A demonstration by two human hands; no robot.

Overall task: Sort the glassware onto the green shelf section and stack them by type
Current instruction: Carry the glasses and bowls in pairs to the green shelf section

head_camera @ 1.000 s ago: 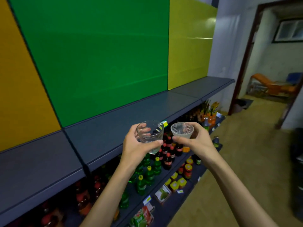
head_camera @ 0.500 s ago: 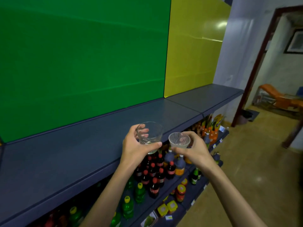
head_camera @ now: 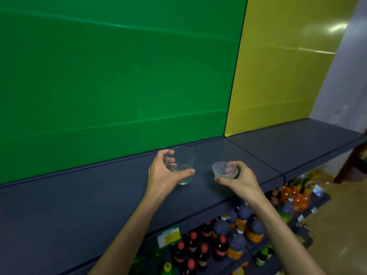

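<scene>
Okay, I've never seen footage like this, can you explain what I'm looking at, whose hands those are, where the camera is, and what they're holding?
The camera sits on a person's head, looking forward and down, so the two bare arms are the wearer's own. The left hand grips a clear smooth glass. The right hand holds a smaller ribbed glass cup. Both are over the dark shelf in front of the green panel; whether either touches the shelf I cannot tell. Drink bottles fill the shelves below.
</scene>
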